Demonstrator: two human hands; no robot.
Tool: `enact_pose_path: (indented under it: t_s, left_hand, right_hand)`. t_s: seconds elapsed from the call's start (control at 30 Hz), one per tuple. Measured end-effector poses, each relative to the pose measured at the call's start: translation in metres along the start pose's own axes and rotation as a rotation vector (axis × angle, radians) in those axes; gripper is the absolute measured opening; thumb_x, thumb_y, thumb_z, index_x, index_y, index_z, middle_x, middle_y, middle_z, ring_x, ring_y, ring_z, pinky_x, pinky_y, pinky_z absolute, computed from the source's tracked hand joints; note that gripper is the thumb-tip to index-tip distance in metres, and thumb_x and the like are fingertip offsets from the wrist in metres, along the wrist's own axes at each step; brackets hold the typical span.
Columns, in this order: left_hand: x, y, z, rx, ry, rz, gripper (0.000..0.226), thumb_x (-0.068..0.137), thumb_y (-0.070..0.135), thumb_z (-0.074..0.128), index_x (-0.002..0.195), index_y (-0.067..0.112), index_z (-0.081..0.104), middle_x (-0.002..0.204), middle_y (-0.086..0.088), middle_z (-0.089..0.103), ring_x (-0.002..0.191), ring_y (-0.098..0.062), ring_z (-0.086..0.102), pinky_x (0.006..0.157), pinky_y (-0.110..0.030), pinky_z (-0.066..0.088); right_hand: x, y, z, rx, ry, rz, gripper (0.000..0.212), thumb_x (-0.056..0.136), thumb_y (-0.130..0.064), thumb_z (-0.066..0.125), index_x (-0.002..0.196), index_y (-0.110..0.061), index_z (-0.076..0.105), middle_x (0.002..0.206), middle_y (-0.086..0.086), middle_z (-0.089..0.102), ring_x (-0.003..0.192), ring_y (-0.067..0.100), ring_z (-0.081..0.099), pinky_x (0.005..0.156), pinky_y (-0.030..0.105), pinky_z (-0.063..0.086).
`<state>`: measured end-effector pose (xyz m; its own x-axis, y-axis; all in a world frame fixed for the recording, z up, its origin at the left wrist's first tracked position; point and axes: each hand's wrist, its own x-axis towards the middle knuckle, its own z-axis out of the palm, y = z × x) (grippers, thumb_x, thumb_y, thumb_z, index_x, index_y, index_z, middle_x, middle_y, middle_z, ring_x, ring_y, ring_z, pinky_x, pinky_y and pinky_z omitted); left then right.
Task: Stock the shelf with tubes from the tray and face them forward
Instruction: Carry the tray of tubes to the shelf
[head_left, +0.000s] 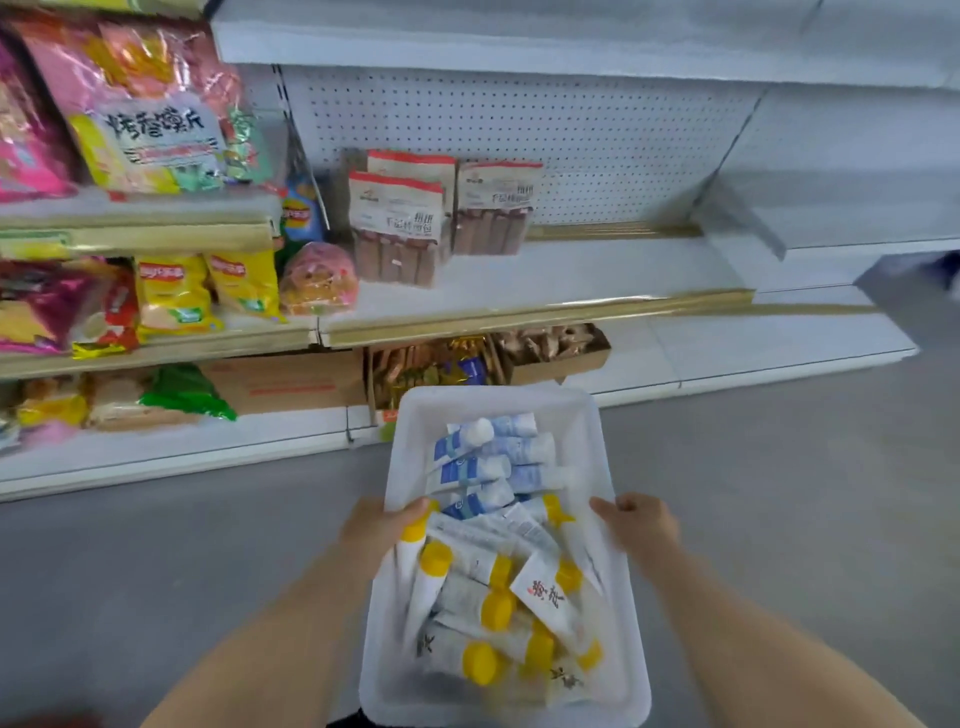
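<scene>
I carry a white plastic tray (597, 415) in front of me, above the grey floor. My left hand (379, 525) grips its left rim and my right hand (641, 522) grips its right rim. Inside lie several white tubes with yellow caps (467, 592) at the near end and several blue-and-white tubes with white caps (488, 467) at the far end, all piled loosely on their sides. The white middle shelf (597, 270) with a gold front strip stands ahead of the tray.
Brown snack packs (400, 228) stand at the left of the middle shelf. Yellow chip bags (208, 291) and colourful snack bags fill the left shelving. Cardboard boxes of wrapped sweets (467, 364) sit on the bottom shelf just beyond the tray.
</scene>
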<state>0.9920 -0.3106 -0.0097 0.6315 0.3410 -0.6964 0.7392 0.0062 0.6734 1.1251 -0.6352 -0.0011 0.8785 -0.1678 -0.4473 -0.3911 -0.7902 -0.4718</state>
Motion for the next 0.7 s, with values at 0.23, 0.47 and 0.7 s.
enact_pose_path:
  t_s: [0.23,0.47,0.7]
  left_hand:
    - [0.117,0.060,0.053,0.031,-0.013,-0.063,0.112,0.034,0.085,0.075,0.121,0.016,0.063,0.113,-0.004,0.070,0.100,-0.023,0.067,0.093,-0.043,0.053]
    - [0.142,0.140,0.122,0.049,0.171,-0.136,0.062,0.075,0.055,0.074,0.114,0.009,0.061,0.104,-0.007,0.064,0.089,-0.024,0.060,0.075,-0.031,0.046]
    - [0.172,0.160,0.169,-0.049,0.366,-0.299,0.074,0.064,0.063,0.077,0.112,0.011,0.053,0.108,-0.007,0.062,0.096,-0.026,0.060,0.084,-0.039,0.051]
  right_hand:
    - [0.110,-0.016,-0.033,0.045,0.010,0.084,0.051,0.077,-0.044,0.075,0.055,-0.013,0.042,0.052,0.000,0.047,0.055,0.019,0.047,0.048,0.025,0.031]
    - [0.236,-0.038,-0.054,0.053,-0.129,0.050,0.041,0.074,-0.046,0.077,0.061,-0.014,0.056,0.056,0.003,0.055,0.063,0.026,0.060,0.057,0.027,0.041]
    - [0.337,-0.070,-0.065,-0.082,-0.283,-0.093,0.042,0.076,-0.048,0.074,0.060,-0.015,0.054,0.053,0.003,0.054,0.058,0.027,0.057,0.055,0.030,0.040]
